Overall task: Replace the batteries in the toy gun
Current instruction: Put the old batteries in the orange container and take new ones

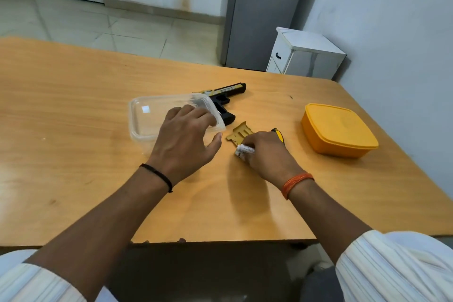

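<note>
Toward the far middle of the table point(73, 86) lay the black and yellow toy gun point(221, 100), its rear end hidden behind a clear plastic container point(144, 117). Just nearer than the gun's handle sat a tan battery cover point(241, 133), and touching its near edge were the white batteries point(242, 149), grasped in the curled fingers of the right hand point(267, 154). A black and yellow tool handle point(278, 133) peeked out beyond that hand. The left hand point(183, 140) rested released, fingers relaxed on the container's right rim. Well apart, near the right edge, stood a closed yellow box point(339, 130).
</note>
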